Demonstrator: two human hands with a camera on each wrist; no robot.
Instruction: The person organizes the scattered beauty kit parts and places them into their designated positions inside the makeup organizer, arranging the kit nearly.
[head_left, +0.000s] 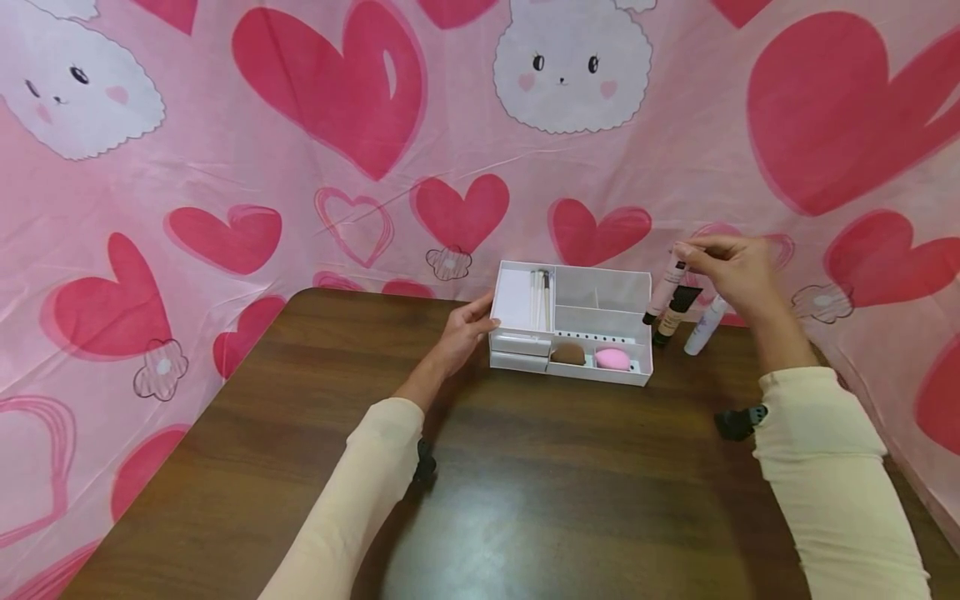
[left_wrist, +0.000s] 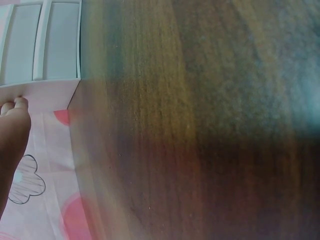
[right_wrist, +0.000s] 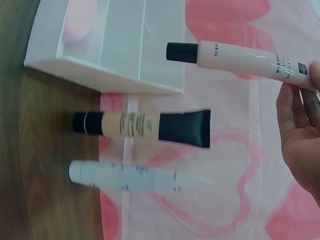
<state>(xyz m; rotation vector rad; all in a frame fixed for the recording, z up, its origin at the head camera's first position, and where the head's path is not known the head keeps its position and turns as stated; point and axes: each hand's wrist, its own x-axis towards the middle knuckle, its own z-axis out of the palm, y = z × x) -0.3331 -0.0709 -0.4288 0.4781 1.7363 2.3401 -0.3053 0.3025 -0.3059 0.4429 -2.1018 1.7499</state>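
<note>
My right hand (head_left: pixel 738 271) pinches a pale pink squeeze tube (right_wrist: pixel 245 59) by its flat end, black cap down, just right of a white organizer (head_left: pixel 573 373). In the right wrist view, the tube is apart from the organizer wall. Two more tubes stand beside it on the table: a beige one with black ends (right_wrist: pixel 132 124) and a white one with a tapered tip (right_wrist: pixel 135 175). My left hand (head_left: pixel 459 337) rests on the organizer's left side, fingers touching its side wall and thumb at the front corner.
Slim makeup brushes (head_left: pixel 540 300) lie on the organizer's left section, above two drawers (head_left: pixel 517 362). Front compartments hold a brown sponge (head_left: pixel 567 355) and a pink sponge (head_left: pixel 613 358). The wooden table (head_left: pixel 525 483) meets a pink heart-print cloth (head_left: pixel 480 142) behind.
</note>
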